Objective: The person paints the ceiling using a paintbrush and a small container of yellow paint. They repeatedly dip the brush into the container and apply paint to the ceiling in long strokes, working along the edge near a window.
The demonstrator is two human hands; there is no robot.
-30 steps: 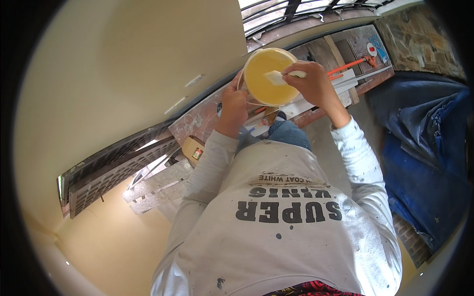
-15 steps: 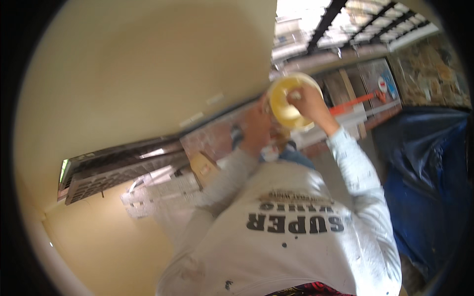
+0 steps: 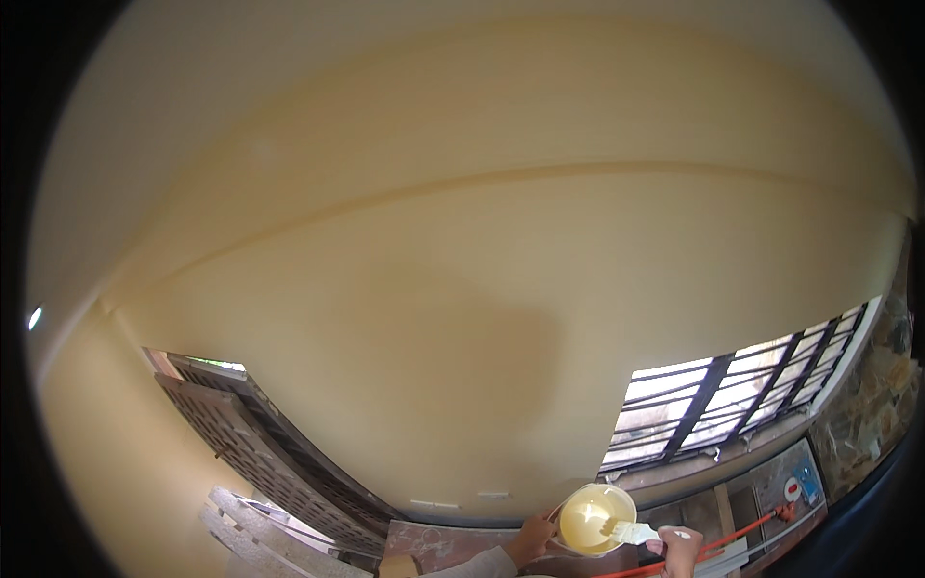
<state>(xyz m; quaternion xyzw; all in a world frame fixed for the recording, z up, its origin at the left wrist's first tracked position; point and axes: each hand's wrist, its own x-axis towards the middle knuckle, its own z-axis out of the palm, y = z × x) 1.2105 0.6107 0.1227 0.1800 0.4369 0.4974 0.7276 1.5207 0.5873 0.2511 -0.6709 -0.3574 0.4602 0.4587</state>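
At the lower middle, a small bucket [image 3: 620,493] has yellow-cream paint [image 3: 583,525] coating its inside. My left hand [image 3: 533,541] grips the bucket's left side, fingers closed at its rim. A paintbrush [image 3: 635,534], smeared with pale paint, is pinched in my right hand [image 3: 682,549], and its bristles lie over the bucket's right side. A spot of pale paint marks the back of that hand.
A broad yellow wall [image 3: 414,289] rises ahead. Right of it is a barred window [image 3: 703,409]; on the left stands an open patterned door [image 3: 260,453]. An orange pole [image 3: 747,533] lies low at right, near a stone-clad wall [image 3: 862,414].
My view has tilted up from my body toward the wall, so hands and bucket now sit lower in the picture. The brush now shows plainly at the bucket's right side.
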